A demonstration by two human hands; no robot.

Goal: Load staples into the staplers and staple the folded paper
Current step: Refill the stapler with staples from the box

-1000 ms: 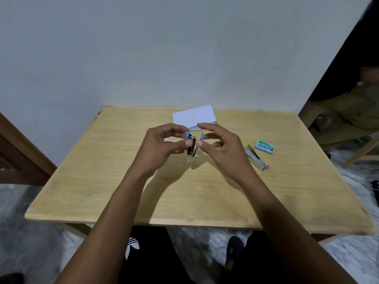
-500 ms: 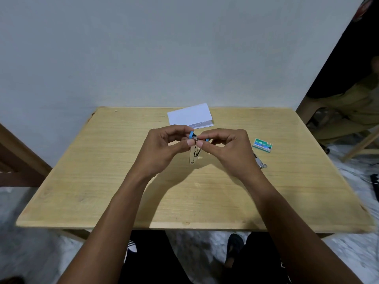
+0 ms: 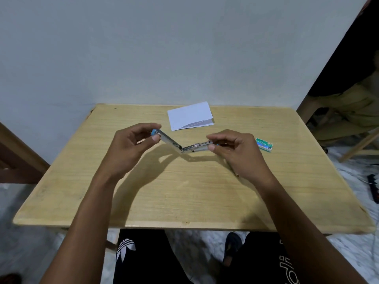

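Observation:
A small metal stapler with blue ends [image 3: 182, 145] is swung wide open into a V above the wooden table [image 3: 184, 191]. My left hand [image 3: 131, 146] pinches its left arm at the blue tip. My right hand [image 3: 235, 150] pinches the right arm, which shows the staple channel. The hinge hangs low between the hands. A folded white paper [image 3: 189, 115] lies at the table's back edge. A green staple box [image 3: 264, 144] lies to the right of my right hand. The second stapler is almost wholly hidden under my right hand.
A person in olive clothes [image 3: 348, 111] sits on a wooden chair at the far right. A dark wooden frame [image 3: 18, 158] stands left of the table. My legs in black trousers [image 3: 164, 261] show below the front edge.
The stapler was held nearly closed and upright between both hands. My hands have since pulled apart sideways, and its two arms are now spread wide open.

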